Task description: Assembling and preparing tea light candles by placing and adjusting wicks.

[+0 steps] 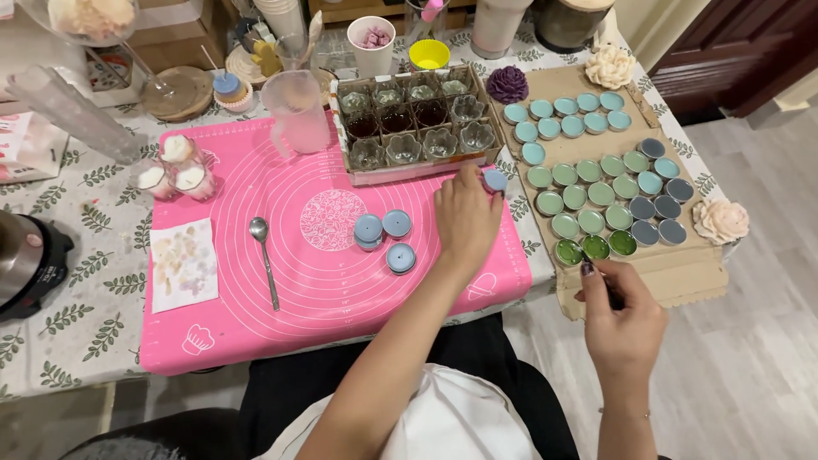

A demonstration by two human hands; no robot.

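Observation:
My left hand rests on the right part of the pink silicone mat, its fingertips closed on a small round blue candle tin at the mat's edge. Three more blue tins sit together on the mat just left of that hand. My right hand hovers over the near edge of a cardboard sheet, pinching a thin dark tool next to dark green tins. Rows of green, teal and grey-blue tins cover the cardboard.
A cardboard tray of glass flower-shaped cups stands behind the mat, with a frosted pitcher beside it. A metal spoon and stained paper towel lie on the left. Three small white candles, flower-shaped candles and a dark pot sit around.

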